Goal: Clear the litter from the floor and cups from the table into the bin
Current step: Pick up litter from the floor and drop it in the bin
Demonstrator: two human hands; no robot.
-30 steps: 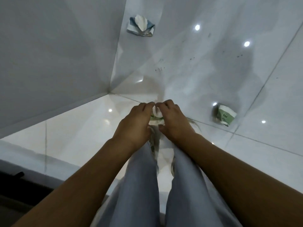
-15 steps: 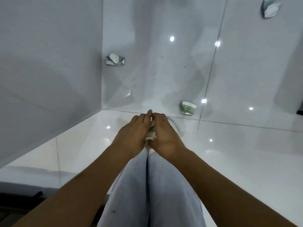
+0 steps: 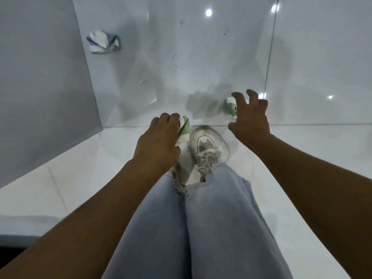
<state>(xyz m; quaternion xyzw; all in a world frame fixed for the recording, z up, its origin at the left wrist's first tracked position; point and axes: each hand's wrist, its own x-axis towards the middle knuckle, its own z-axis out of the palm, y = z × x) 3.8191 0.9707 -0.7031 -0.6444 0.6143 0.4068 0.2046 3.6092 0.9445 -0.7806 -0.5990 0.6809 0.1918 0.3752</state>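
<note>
Nearest the camera, two legs in pale blue denim jeans (image 3: 201, 228) fill the lower middle of the head view, with bare forearms running up either side. Past the frayed hems a scuffed white lace-up trainer (image 3: 208, 144) stands on the glossy white tiled floor (image 3: 80, 168).

Just left of the trainer's toe, the left hand (image 3: 158, 142) grips a crushed white-and-green paper cup (image 3: 184, 130), fingers curled round it so that only its right side shows beyond the knuckles. A little farther out and to the right, the right hand (image 3: 251, 117) hangs spread, fingers bent like a claw and holding nothing. Just beyond its fingertips, partly hidden by them, a second crumpled white-and-green paper cup (image 3: 231, 106) lies on the floor near a dark tile joint. Whether the fingers touch it cannot be told.

Farthest off, up and to the left beside the flat grey panel (image 3: 40, 77), a crumpled ball of white-and-blue paper (image 3: 103, 42) lies well apart from both hands. No bin and no table are in view.

The step in hand looks like gathering floor litter: one piece secured, the second being reached for. The next move likely calls for lowering the right hand over the second cup and closing round its crushed body, then going on to the paper ball.
</note>
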